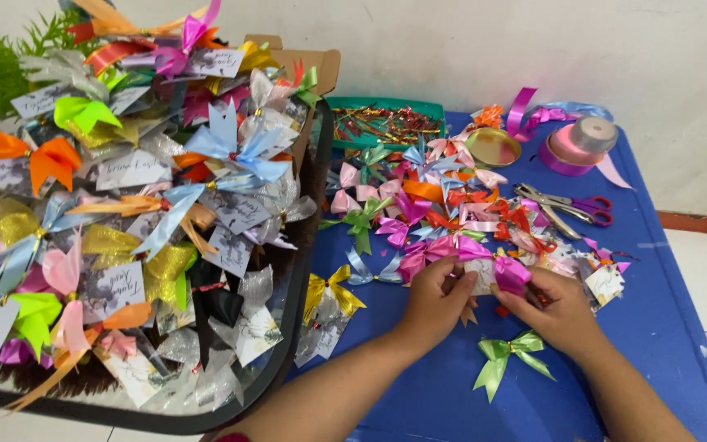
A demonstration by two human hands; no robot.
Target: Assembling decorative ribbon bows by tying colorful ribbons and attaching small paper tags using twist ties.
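1. Nearest the front edge of the blue table [664, 344], a green bow [507, 360] lies loose, just in front of both hands and touched by neither.
2. Left hand [438, 301] and right hand [556, 315] meet mid-table, fingers pinched on a magenta bow [511, 274] and the small white card [481, 275] beside it; the bow sits between them, nearer the right, its long axis running side to side.
3. Behind lies the heap of bows [435, 209], then scissors [570, 206].
4. Far right corner: a pink ribbon spool [587, 141].
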